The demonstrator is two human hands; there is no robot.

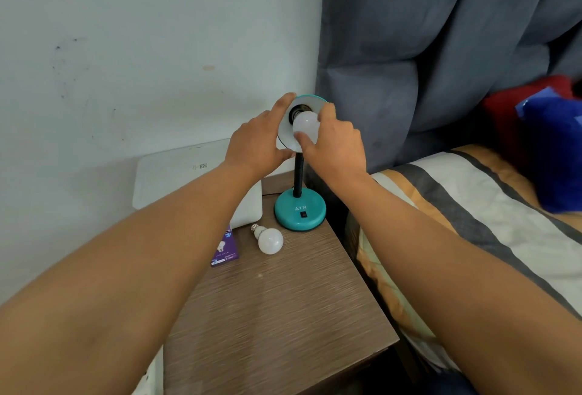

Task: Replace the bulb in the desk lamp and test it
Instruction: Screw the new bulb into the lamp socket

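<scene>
A: Head view, item one: our left hand (258,142) clasps the lamp shade (285,134) rim; our right hand (333,142) pinches the bulb (305,122) at the socket.

B: Item two: a second bulb (269,239) lies loose on the nightstand (274,316), beside the lamp base (299,210).

A: We judge seating unfinished; whether it's threaded, we cannot tell. Switch test remains.

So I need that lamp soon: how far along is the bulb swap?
Done: one bulb lies loose on the nightstand beside its purple box. In hand: the left hand steadies the lamp shade while the right hand holds another bulb at the socket. Left: seating it and testing with the base switch.
</scene>
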